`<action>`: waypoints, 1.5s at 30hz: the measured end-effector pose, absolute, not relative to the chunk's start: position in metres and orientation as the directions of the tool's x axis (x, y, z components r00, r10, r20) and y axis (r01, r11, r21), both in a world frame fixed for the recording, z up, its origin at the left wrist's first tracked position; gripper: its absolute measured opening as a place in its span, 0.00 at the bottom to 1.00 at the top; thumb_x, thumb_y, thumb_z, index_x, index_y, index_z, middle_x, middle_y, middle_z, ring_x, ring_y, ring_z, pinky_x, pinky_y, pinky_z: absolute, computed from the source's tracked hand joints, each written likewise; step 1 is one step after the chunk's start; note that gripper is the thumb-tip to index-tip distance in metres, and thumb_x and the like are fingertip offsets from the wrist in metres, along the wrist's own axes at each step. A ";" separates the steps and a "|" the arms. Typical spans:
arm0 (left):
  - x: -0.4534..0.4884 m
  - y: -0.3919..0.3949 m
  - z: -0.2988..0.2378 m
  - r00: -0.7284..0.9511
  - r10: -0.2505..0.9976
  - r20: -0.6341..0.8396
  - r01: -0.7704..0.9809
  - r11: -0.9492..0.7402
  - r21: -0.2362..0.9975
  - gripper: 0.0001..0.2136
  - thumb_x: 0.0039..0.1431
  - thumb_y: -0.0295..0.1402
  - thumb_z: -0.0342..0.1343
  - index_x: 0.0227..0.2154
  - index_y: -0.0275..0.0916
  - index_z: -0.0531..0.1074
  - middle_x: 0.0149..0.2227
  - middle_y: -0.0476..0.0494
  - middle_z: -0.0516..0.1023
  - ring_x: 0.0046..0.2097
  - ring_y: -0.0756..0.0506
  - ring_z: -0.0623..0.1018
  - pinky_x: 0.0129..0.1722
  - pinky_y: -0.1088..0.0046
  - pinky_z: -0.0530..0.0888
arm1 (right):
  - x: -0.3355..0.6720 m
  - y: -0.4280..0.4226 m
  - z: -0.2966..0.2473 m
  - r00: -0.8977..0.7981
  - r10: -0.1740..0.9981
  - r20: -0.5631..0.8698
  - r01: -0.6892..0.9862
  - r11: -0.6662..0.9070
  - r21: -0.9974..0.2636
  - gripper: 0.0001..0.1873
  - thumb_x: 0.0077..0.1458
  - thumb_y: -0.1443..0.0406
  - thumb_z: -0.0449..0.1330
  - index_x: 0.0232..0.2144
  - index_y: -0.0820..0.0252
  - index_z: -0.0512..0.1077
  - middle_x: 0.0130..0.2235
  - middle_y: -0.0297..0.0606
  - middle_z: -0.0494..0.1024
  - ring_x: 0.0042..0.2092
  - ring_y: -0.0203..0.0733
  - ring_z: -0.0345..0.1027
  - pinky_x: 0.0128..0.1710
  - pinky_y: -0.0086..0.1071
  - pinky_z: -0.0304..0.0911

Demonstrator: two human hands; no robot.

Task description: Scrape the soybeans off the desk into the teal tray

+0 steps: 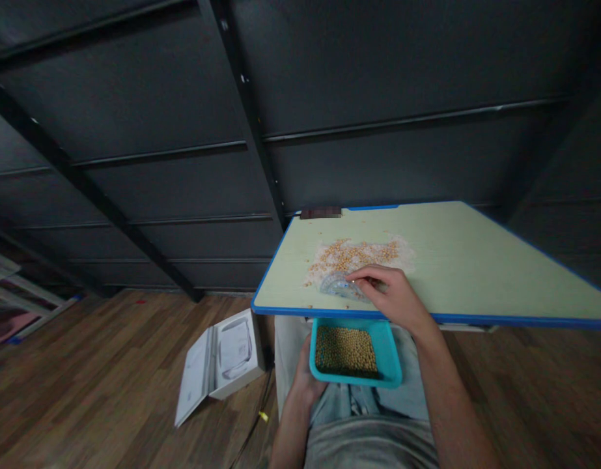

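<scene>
My left hand (308, 368) is closed on the left side of a teal plastic basket (391, 355), just below the table's front edge. Yellow soybeans (349, 348) cover much of the basket's bottom. Over the table, my right hand (391, 290) has its fingers pinched on a clear plastic piece (336, 284), whose exact kind I cannot make out. This piece lies at the near edge of a spread of loose soybeans (346, 251) mixed with small white grains (402, 251).
The pale green tabletop (476, 260) has a blue rim. A dark object (320, 213) lies at its back left edge. An open white box (234, 352) stands on the wooden floor beside a thin cable (254, 423). Dark wall panels (183, 130) rise behind.
</scene>
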State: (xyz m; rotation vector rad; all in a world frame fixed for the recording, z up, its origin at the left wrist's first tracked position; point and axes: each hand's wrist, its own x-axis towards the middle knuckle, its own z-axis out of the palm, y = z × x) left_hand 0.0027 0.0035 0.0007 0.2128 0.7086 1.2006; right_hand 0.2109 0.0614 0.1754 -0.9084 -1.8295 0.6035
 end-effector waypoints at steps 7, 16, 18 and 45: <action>0.003 0.003 -0.002 0.177 0.911 -0.373 -0.778 0.362 0.513 0.10 0.50 0.39 0.70 0.30 0.38 0.81 0.31 0.41 0.86 0.55 0.32 0.80 0.60 0.55 0.71 | 0.210 0.062 0.175 -0.253 0.795 0.552 0.358 0.607 -0.710 0.12 0.58 0.72 0.61 0.39 0.52 0.81 0.40 0.35 0.84 0.42 0.43 0.77 0.42 0.38 0.70; 0.004 0.002 0.004 0.177 0.908 -0.380 -0.770 0.368 0.521 0.14 0.48 0.41 0.71 0.34 0.38 0.81 0.35 0.39 0.87 0.54 0.32 0.81 0.58 0.55 0.74 | 0.212 0.070 0.169 -0.140 0.742 0.656 0.459 0.636 -0.621 0.13 0.61 0.73 0.58 0.37 0.52 0.81 0.41 0.37 0.85 0.45 0.46 0.76 0.50 0.43 0.67; 0.005 0.002 0.005 0.175 0.906 -0.385 -0.768 0.371 0.523 0.15 0.49 0.43 0.71 0.35 0.38 0.81 0.35 0.39 0.87 0.53 0.32 0.81 0.58 0.55 0.74 | 0.213 0.070 0.169 -0.117 0.743 0.658 0.451 0.631 -0.632 0.13 0.60 0.72 0.58 0.37 0.52 0.81 0.41 0.37 0.85 0.45 0.46 0.76 0.48 0.42 0.67; 0.004 0.003 0.000 0.167 0.904 -0.393 -0.750 0.375 0.545 0.13 0.45 0.40 0.73 0.29 0.38 0.80 0.31 0.40 0.87 0.54 0.31 0.81 0.58 0.54 0.74 | 0.212 0.063 0.175 -0.172 0.789 0.591 0.346 0.609 -0.713 0.11 0.62 0.70 0.59 0.37 0.52 0.81 0.40 0.37 0.84 0.44 0.44 0.77 0.45 0.40 0.69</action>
